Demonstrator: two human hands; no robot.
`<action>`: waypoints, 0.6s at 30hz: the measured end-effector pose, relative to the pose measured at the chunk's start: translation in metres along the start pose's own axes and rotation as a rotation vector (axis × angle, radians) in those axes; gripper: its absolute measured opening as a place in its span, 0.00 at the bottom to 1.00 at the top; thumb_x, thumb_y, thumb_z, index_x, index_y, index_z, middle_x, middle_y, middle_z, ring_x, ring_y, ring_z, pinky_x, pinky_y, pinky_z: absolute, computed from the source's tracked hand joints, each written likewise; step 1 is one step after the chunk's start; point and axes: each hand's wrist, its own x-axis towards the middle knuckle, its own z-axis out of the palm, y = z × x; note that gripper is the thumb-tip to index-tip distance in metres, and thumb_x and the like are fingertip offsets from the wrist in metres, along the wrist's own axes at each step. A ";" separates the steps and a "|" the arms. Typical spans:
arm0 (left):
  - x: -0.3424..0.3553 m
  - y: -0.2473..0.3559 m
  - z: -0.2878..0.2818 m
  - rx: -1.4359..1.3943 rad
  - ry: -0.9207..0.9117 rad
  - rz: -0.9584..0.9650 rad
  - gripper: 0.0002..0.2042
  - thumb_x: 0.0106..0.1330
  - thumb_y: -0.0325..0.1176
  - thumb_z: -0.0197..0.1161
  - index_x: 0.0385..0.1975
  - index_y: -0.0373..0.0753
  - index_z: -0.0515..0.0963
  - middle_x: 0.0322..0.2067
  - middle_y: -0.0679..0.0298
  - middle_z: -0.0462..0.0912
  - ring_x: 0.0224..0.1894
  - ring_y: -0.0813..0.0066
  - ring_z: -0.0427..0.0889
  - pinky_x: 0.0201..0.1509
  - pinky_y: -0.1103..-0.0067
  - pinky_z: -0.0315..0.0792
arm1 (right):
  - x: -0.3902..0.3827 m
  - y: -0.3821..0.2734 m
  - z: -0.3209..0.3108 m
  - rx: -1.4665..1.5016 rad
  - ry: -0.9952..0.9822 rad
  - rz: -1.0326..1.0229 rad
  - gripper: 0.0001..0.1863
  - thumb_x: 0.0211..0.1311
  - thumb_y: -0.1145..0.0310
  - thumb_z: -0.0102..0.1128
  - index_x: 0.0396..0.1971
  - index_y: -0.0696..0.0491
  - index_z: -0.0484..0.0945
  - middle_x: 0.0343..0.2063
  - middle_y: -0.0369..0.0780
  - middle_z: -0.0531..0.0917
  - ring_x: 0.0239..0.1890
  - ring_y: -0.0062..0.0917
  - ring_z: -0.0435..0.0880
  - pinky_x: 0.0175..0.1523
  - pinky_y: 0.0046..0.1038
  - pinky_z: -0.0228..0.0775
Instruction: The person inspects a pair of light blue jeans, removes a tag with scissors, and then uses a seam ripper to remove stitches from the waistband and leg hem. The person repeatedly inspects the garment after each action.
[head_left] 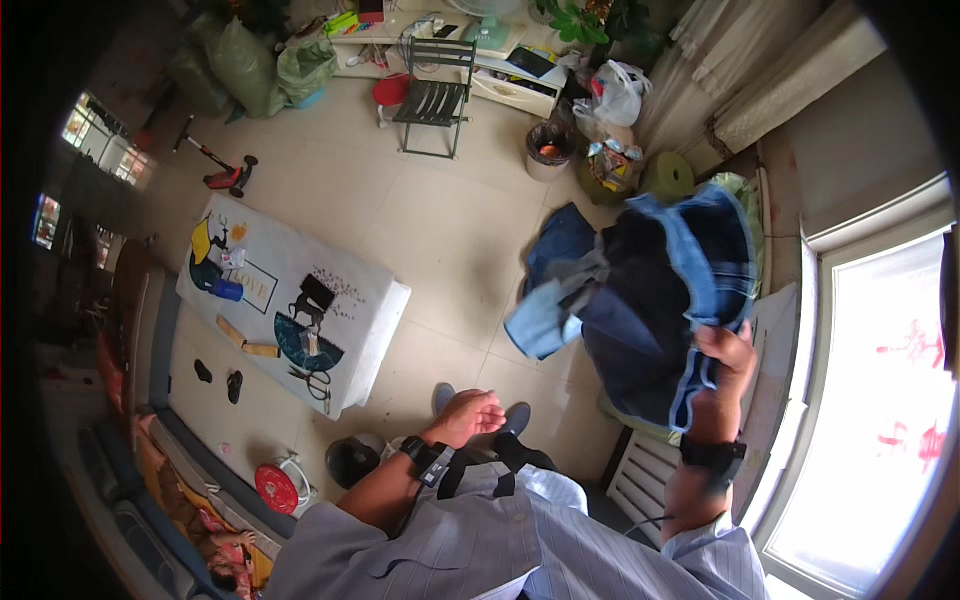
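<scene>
My right hand (722, 355) grips the edge of a dark-blue denim garment (630, 335), pale blue along its border and inside out in part, held up over a bench by the window. More denim (555, 245) shows behind it, with a lighter blue leg (535, 320) hanging toward the tiled floor. My left hand (475, 415) is held out above my shoes, left of the denim and not touching it, fingers loosely curved and holding nothing.
A covered table (370, 310) with scissors (310, 385) stands left. Behind are a folding chair (430, 110), bin (548, 150), bags (610, 110) and scooter (225, 178). A red-seated stool (275, 488) is lower left; someone (220, 550) lies on the sofa. A window (860, 400) is right.
</scene>
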 end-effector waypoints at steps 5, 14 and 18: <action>0.020 0.023 0.054 -0.188 -0.153 -0.061 0.39 0.76 0.63 0.56 0.65 0.27 0.67 0.58 0.45 0.79 0.60 0.51 0.82 0.65 0.60 0.77 | -0.029 0.011 -0.139 -0.543 0.291 -0.475 0.14 0.57 0.67 0.64 0.41 0.56 0.80 0.35 0.35 0.81 0.36 0.23 0.79 0.47 0.28 0.71; 0.033 0.068 0.136 -0.632 -0.381 0.472 0.29 0.81 0.63 0.42 0.65 0.48 0.75 0.61 0.64 0.81 0.64 0.63 0.78 0.70 0.59 0.72 | -0.146 0.013 -0.246 -0.667 0.727 -0.599 0.24 0.66 0.57 0.59 0.56 0.56 0.74 0.48 0.42 0.80 0.49 0.31 0.80 0.59 0.33 0.70; 0.053 0.082 0.118 -0.798 -0.234 0.469 0.11 0.72 0.32 0.65 0.51 0.39 0.83 0.50 0.59 0.88 0.57 0.61 0.85 0.69 0.61 0.74 | -0.178 0.012 -0.278 -0.724 0.776 -0.637 0.28 0.71 0.53 0.57 0.62 0.56 0.71 0.54 0.45 0.80 0.55 0.34 0.80 0.65 0.36 0.69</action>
